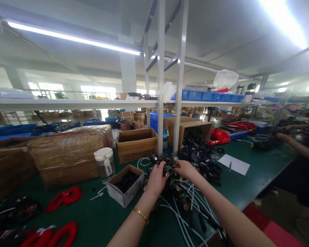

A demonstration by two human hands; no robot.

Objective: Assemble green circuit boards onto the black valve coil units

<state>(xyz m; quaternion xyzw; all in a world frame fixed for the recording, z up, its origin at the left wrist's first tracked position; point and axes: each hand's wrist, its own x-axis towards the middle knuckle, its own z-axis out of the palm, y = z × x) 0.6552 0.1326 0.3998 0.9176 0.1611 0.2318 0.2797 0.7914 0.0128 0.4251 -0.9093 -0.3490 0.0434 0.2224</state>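
Observation:
My left hand [156, 177], with a gold bangle at the wrist, curls its fingers round a small green-and-black circuit board assembly [168, 169] in a pile at the table's middle. Close by on the right, my right hand [185, 169] has its fingers pinched together at the same pile; what lies between them is too small to make out. More circuit board assemblies [185, 200] with metallic round parts lie below the hands. White cables [177, 214] trail from the pile towards the table's front edge.
Left of the pile stands a small carton [123, 199] of black parts, beside a lidded clear jug [104, 166]. Black plastic parts [208, 169] spill from a tipped cardboard box [195, 132]. Metal posts [160, 120] rise behind my hands. Another person's arm [293, 142] works at far right.

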